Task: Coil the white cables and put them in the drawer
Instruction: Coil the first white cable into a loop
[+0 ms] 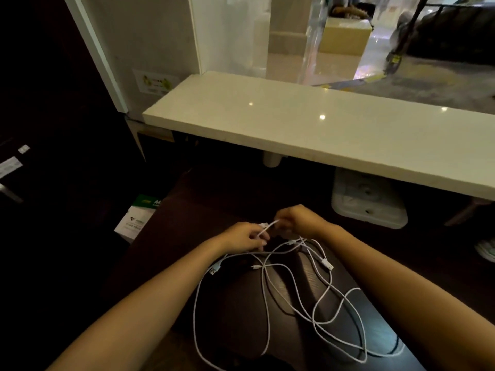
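Note:
Several white cables [292, 295] lie in a loose tangle on a dark desk surface [171, 253], their loops spreading toward me and to the right. Plug ends show at the left and right of the tangle. My left hand [245, 236] pinches one cable close to its plug end. My right hand [300, 219] grips the same cable a short way along, so a short white stretch runs between the two hands. No drawer is in view.
A pale stone counter [321, 129] runs across above the desk, with glass behind it. A white power strip [368, 199] lies under the counter at the right. A green and white box [139, 218] sits off the desk's left edge. A dark keyboard-like object [310, 277] lies beneath the cables.

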